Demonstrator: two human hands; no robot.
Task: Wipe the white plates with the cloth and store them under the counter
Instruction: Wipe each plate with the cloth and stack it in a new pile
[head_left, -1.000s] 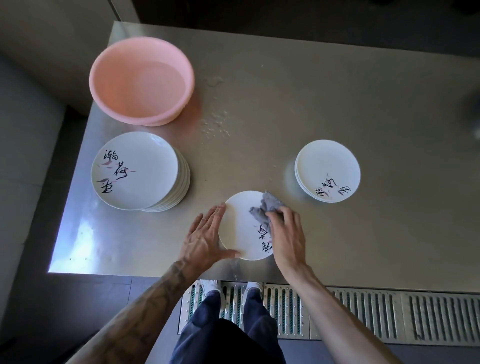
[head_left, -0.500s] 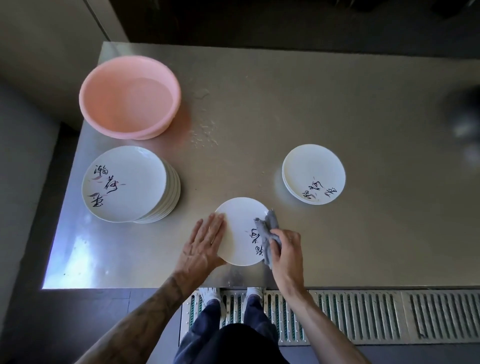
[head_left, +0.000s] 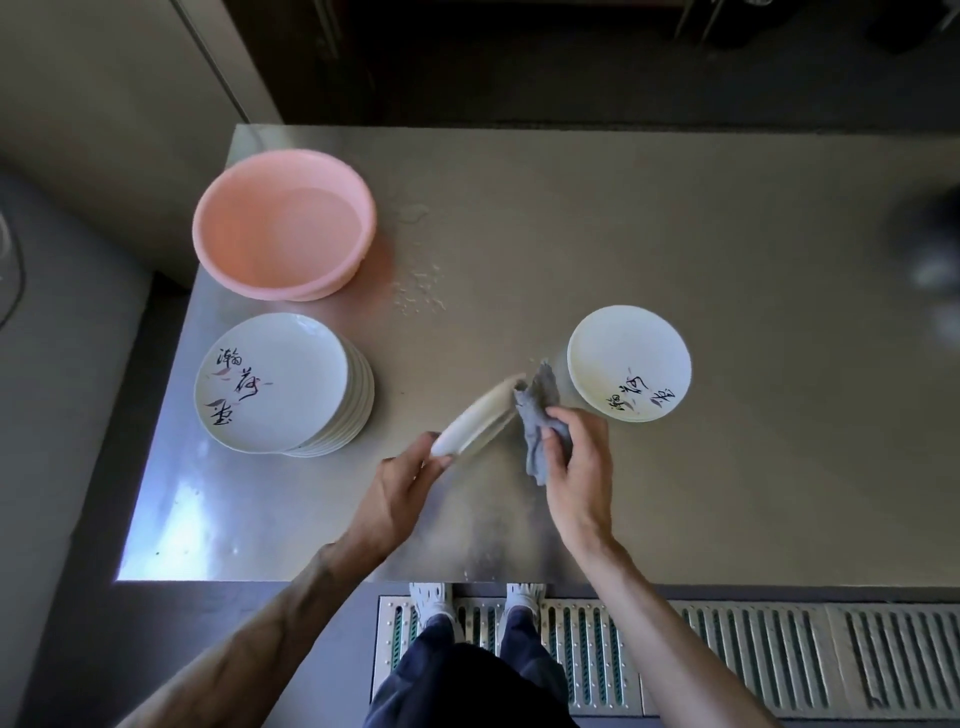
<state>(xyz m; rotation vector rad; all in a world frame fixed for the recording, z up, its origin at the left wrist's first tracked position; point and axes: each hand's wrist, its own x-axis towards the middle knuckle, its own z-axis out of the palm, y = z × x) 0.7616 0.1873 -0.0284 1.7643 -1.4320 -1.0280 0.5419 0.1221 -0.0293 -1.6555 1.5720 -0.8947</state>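
Wiping is in hand: the left hand (head_left: 400, 493) grips the near rim of a white plate (head_left: 480, 418), tipped on edge above the tabletop (head_left: 675, 234) middle, while the right hand (head_left: 579, 467) pinches the grey cloth (head_left: 537, 415) against its far edge. Next, probably, rubbing the underside, then setting it on the right stack (head_left: 628, 358); the left stack (head_left: 275, 384) waits.

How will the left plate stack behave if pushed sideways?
The plate stack is probably heavy and rigid: many glazed plates. Its lower plates fan out rightward, so a shove may shear it. The steel counter looks smooth, so it could skid.
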